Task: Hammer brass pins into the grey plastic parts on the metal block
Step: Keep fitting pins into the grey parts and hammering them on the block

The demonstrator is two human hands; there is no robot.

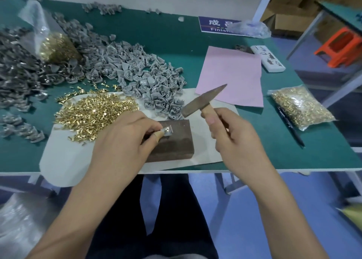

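Observation:
A dark metal block (174,143) lies on a white sheet near the table's front edge. My left hand (127,137) pinches a small grey plastic part (167,130) down on the block's top left corner; a taped fingertip presses beside it. My right hand (229,133) grips the wooden handle of a rusty hammer (203,100), whose head is raised above and to the right of the block. A pile of loose brass pins (96,111) lies left of the block. A heap of grey plastic parts (154,84) lies behind it.
A pink sheet (233,76) lies at the back right. A clear bag of brass pins (301,107) and a black pen (290,127) lie at the right. A darker pile of parts (17,70) and another open bag of pins (56,47) are at the left.

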